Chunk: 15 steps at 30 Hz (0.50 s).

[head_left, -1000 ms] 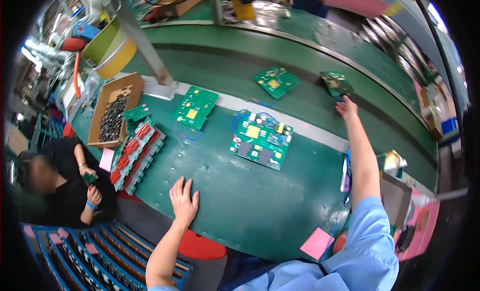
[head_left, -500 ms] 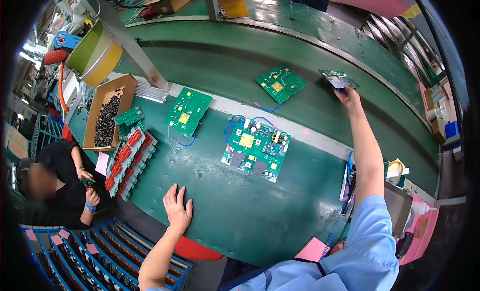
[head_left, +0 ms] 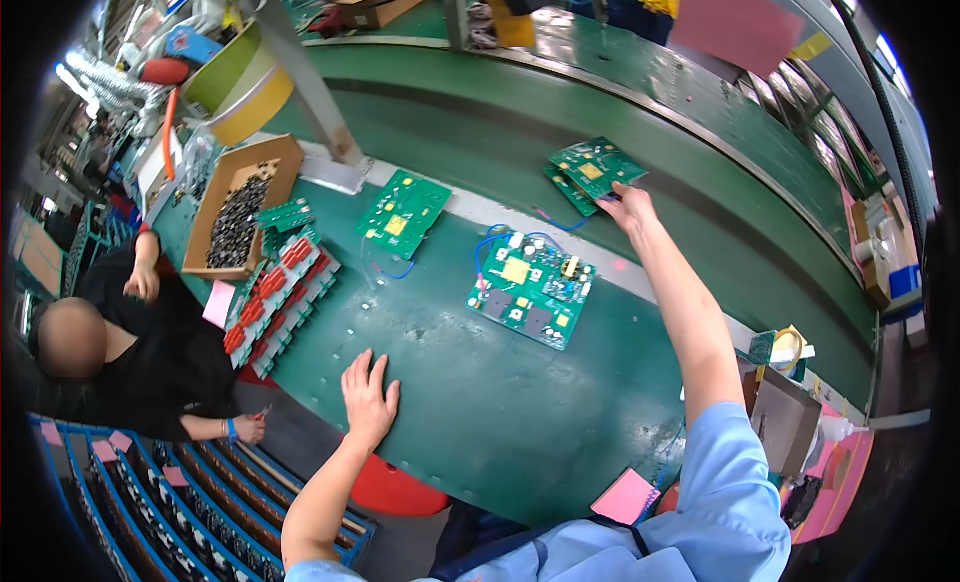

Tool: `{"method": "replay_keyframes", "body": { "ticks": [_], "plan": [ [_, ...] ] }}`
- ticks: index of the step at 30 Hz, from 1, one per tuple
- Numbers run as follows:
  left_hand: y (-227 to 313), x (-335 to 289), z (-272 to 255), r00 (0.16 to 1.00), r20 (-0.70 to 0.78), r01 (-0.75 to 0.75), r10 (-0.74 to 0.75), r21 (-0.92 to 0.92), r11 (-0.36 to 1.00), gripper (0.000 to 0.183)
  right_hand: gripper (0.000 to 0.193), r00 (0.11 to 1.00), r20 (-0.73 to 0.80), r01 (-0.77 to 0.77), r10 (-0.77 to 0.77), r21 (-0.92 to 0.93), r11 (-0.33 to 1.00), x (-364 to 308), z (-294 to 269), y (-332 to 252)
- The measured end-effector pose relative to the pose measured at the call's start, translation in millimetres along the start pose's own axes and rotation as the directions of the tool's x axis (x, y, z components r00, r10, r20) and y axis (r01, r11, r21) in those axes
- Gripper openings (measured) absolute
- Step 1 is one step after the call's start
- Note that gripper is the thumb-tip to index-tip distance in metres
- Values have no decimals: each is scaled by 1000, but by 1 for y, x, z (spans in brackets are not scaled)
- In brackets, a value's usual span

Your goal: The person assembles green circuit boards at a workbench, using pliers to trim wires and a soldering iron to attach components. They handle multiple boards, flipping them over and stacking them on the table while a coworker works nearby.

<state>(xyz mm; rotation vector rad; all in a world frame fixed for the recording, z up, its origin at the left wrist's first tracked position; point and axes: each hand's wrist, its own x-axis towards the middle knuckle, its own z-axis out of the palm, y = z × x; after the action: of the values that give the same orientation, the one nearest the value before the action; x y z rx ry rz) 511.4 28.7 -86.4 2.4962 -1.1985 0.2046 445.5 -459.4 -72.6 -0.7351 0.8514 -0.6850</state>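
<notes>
My right hand [head_left: 631,210] grips the near edge of a green circuit board [head_left: 592,166]. That board is over a second green board [head_left: 570,194] on the green belt beyond the table, covering most of it; I cannot tell whether they touch. My left hand [head_left: 370,397] rests on the green tabletop with its fingers spread and nothing in them. Between my hands and the belt lies a larger board [head_left: 532,287] fitted with components and blue wires. Farther left is another green board [head_left: 404,214] with a blue wire at its lower corner.
A cardboard box [head_left: 275,187] of small dark parts stands at the far left, beside a rack of red and white pieces [head_left: 283,300]. A co-worker in black [head_left: 160,352] sits at left. A pink notepad [head_left: 625,496] and an open grey box [head_left: 783,420] are at right.
My right hand has brought its board leftward along the belt, from beside the other board to over it. My left hand stays on the table. The co-worker's hands have moved apart.
</notes>
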Motion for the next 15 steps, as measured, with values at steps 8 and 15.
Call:
{"method": "replay_keyframes", "body": {
  "ticks": [8,15],
  "plan": [
    [-5,-3,2,999,-35,16,-17,-31,999,42,46,968,-250,-132,26,-415,900,14,-37,9],
    [-5,-5,3,999,-51,3,-5,-34,999,41,36,952,-208,-263,224,-181,948,54,-53,4]
  ]
}}
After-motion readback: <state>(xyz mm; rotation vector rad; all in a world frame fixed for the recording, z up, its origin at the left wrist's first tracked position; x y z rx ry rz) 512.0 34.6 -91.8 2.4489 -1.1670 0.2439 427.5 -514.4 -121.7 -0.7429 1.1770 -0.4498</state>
